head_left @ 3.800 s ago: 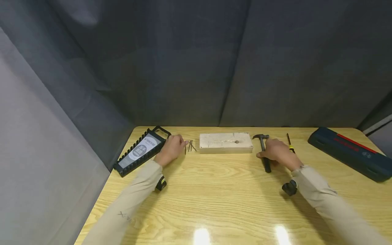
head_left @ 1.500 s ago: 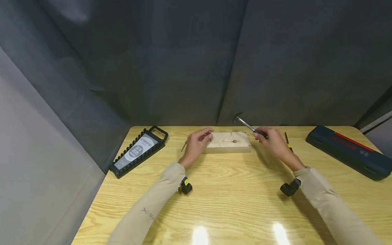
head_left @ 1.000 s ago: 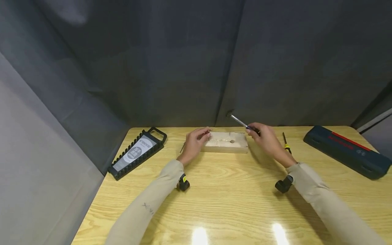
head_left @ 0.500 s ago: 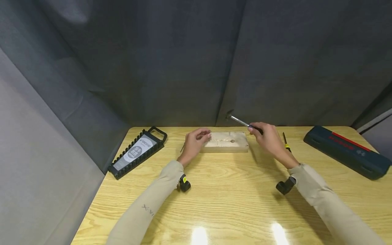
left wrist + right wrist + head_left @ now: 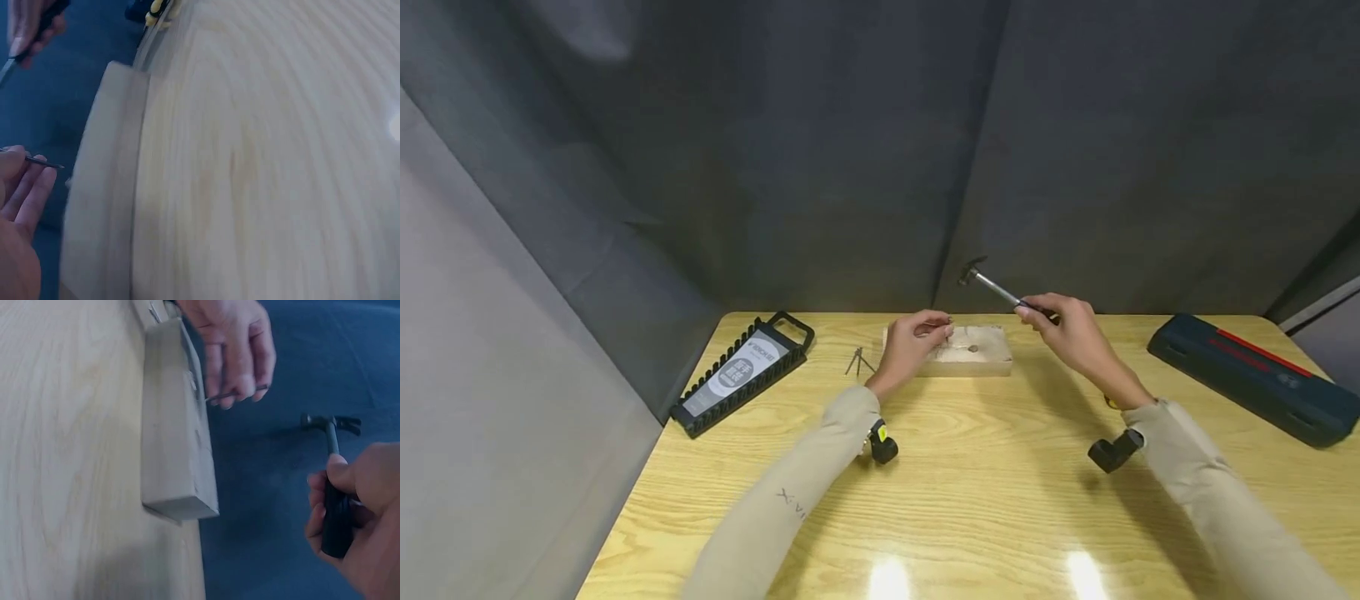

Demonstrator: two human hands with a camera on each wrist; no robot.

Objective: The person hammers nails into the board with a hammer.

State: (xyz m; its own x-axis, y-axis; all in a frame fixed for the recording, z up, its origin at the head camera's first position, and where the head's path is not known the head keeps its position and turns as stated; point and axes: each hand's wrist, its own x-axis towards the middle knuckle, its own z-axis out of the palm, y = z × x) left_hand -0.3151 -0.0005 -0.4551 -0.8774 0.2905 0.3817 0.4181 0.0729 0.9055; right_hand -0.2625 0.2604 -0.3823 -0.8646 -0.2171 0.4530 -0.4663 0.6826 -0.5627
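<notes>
A pale wooden block lies at the far side of the yellow table. My left hand pinches a thin nail upright over the block's left part. My right hand grips the black handle of a small hammer, raised above the block with its head up and to the left. A dark spot marks the block's top.
Loose nails lie left of the block. A black wrench rack sits at the far left, a dark blue case at the far right. Dark curtains close off the back. A screwdriver's yellow collar shows beyond the block.
The left hand left the nail pile with a nail and moved onto the block. The right hand picked the hammer off the table and raised it above the block; the view shifted slightly.
</notes>
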